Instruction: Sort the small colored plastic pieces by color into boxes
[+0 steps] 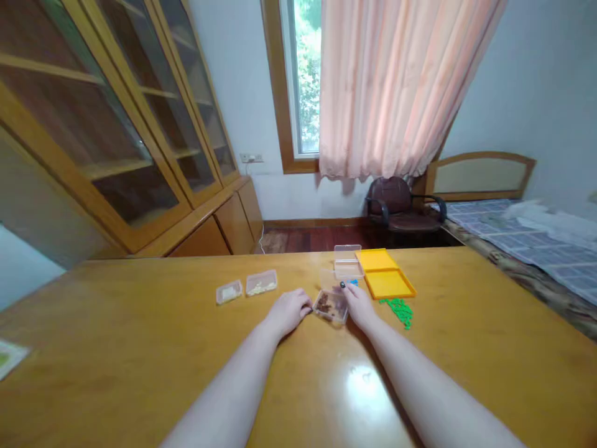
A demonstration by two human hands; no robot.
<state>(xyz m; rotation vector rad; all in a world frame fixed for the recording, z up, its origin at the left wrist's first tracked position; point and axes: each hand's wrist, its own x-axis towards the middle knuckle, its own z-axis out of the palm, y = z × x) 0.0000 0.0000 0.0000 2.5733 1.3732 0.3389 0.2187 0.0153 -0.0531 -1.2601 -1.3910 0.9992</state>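
A small clear plastic box with brown bits inside sits tilted on the wooden table between my two hands. My left hand rests on the table with its fingers curled, the fingertips touching the box's left edge. My right hand holds the box's right side, fingers closed on it. Just behind my right hand lie a few blue pieces.
Two small clear boxes with pale contents stand to the left. An open clear box and an open yellow case lie behind. Green pieces are scattered at right. A chair and a bed stand beyond.
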